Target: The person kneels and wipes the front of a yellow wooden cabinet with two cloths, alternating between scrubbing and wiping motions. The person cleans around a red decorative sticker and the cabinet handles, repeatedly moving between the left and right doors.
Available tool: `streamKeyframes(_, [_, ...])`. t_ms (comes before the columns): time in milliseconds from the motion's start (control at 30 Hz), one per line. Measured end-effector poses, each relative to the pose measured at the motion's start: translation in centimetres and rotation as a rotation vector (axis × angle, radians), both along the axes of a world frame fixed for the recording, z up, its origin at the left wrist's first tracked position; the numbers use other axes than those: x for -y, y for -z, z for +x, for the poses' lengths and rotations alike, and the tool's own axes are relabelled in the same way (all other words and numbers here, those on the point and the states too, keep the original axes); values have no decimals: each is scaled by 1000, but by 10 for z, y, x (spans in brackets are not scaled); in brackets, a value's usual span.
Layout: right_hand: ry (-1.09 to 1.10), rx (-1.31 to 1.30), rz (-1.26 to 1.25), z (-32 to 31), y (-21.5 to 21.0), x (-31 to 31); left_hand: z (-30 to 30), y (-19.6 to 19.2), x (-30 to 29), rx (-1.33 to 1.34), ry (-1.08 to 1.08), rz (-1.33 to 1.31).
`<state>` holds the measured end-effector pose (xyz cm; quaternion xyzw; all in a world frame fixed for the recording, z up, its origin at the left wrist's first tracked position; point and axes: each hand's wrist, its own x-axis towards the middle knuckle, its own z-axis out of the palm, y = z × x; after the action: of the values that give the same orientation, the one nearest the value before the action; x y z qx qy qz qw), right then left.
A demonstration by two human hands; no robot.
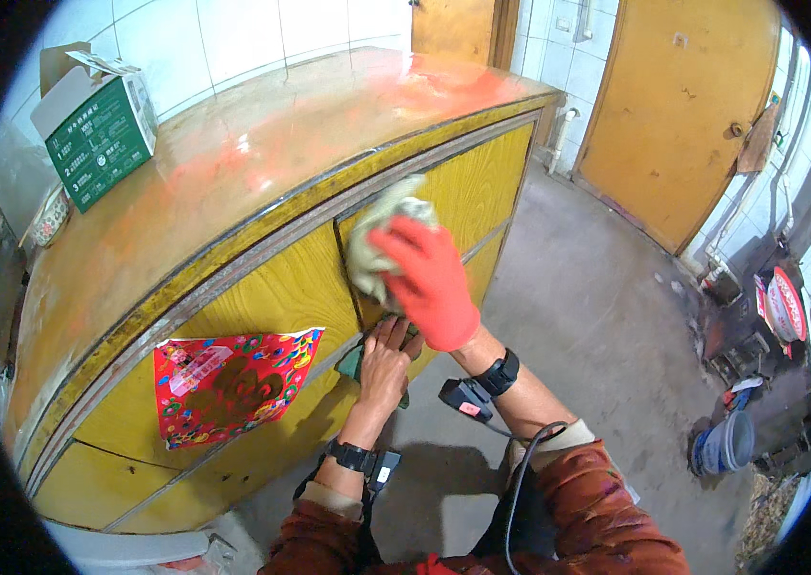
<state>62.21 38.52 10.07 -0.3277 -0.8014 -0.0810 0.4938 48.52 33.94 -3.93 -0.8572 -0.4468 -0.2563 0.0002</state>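
Note:
My right hand, in a red-orange rubber glove, grips a crumpled pale yellow-green cloth. The cloth lies against the upper front of a yellow wood-grain cabinet, across the dark gap beside a door panel, and looks slightly smeared by motion. Just below, my bare left hand is at the cabinet front with its fingers bent. Dark green cloth-like material shows on both sides of that hand; its full shape is hidden. A red patterned sheet is on the cabinet front, left of my left hand.
On the worn cabinet top stand an open green-and-white carton and a patterned bowl. Across the concrete floor are an orange door, a blue-white bucket and a red-and-white basin. A cable runs along my right arm.

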Motion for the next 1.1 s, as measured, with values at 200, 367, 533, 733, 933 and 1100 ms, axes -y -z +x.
streamKeyframes(200, [70, -21, -43, -13, -15, -5, -2, 4, -1, 10, 14, 10])
streamKeyframes(367, [181, -453, -287, 9, 30, -27, 4, 0, 1, 61, -18, 39])
streamKeyframes(533, [370, -657, -590, 23, 25, -30, 8, -2, -2, 3, -40, 85])
streamKeyframes(733, [93, -231, -130, -6, 14, -15, 4, 4, 0, -37, -39, -49])
streamKeyframes(933, [326, -394, -480, 18, 62, -24, 5, 5, -2, 41, -26, 79])
streamKeyframes(1100, [335, -612, -456, 4, 49, 7, 3, 14, -6, 60, -4, 111])
